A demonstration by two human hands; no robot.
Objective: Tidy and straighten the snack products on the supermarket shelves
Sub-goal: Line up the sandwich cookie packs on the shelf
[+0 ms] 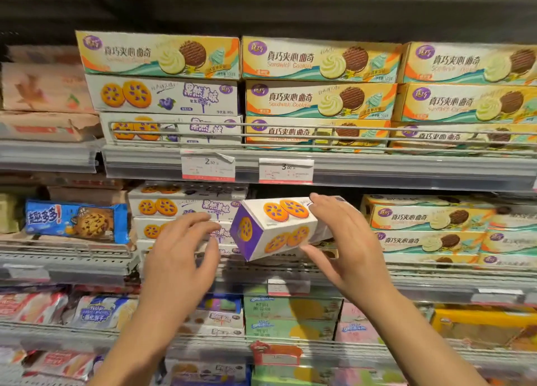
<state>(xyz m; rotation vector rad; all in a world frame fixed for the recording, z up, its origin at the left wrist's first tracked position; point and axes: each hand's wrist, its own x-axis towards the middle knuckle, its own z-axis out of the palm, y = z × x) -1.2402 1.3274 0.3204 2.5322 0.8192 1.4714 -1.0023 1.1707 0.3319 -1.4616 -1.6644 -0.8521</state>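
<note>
White blueberry-cookie box (279,228), purple end forward, tilted in right hand (345,240).

You face grey supermarket shelves (377,170) with a wire rail along each front edge. On the upper shelf, stacks of yellow sandwich cookie boxes (319,98) fill the middle and right; at their left stands a stack of white blueberry cookie boxes (162,95) topped by one yellow box. Two price tags (207,166) hang on that shelf's front strip. On the middle shelf (66,265) you have a blue chocolate-chip cookie pack (76,220) at the left, more white boxes (186,205) in the centre and yellow boxes (427,226) at the right. The lower shelf holds blurred pastel packs (290,316).
</note>
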